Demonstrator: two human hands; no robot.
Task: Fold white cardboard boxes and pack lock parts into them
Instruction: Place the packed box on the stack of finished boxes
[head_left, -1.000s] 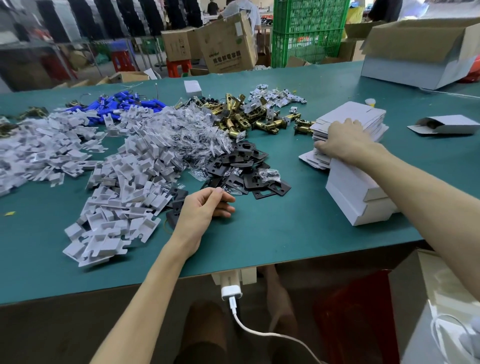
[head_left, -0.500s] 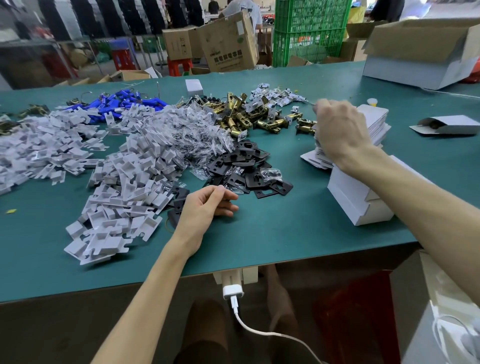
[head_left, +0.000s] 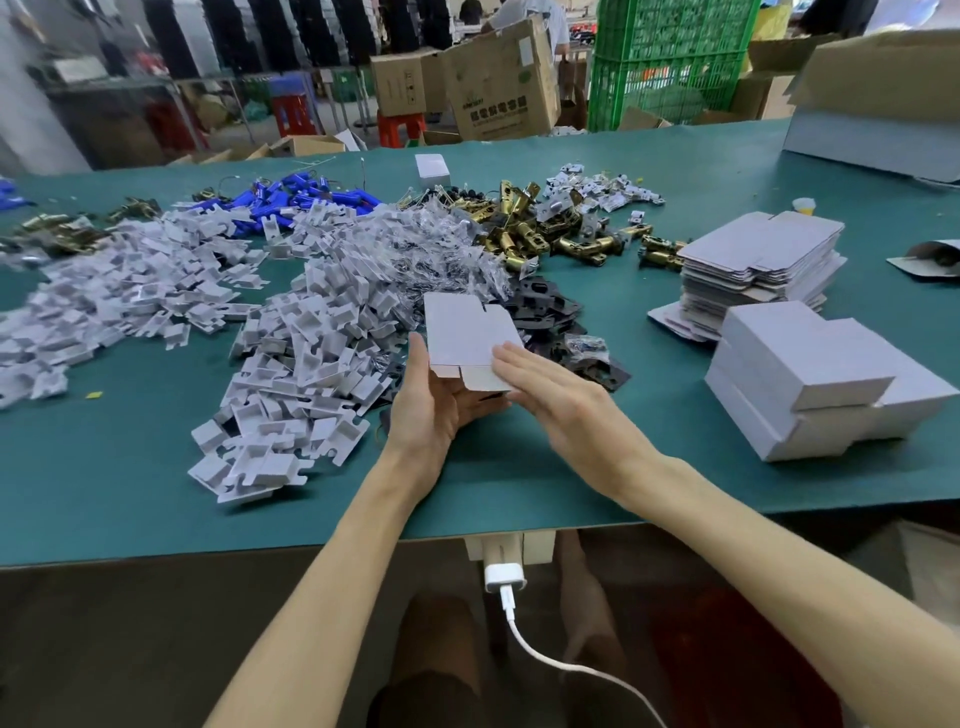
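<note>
One flat white box blank (head_left: 465, 332) was held over a green worktable (head_left: 675, 171) in a cluttered workshop.

The left hand (head_left: 431, 405) gripped the blank from beneath, thumb along its edge; the right hand (head_left: 561, 400) lay flat on its near corner, fingers straight. On the table sat one stack of blanks (head_left: 758, 260), a few folded boxes (head_left: 810, 374), and uncountable heaps of white inserts (head_left: 311, 353), brass latches (head_left: 545, 228) and black plates (head_left: 550, 306). Behind stood one green crate (head_left: 670, 57) and two brown cartons (head_left: 498, 88).
</note>
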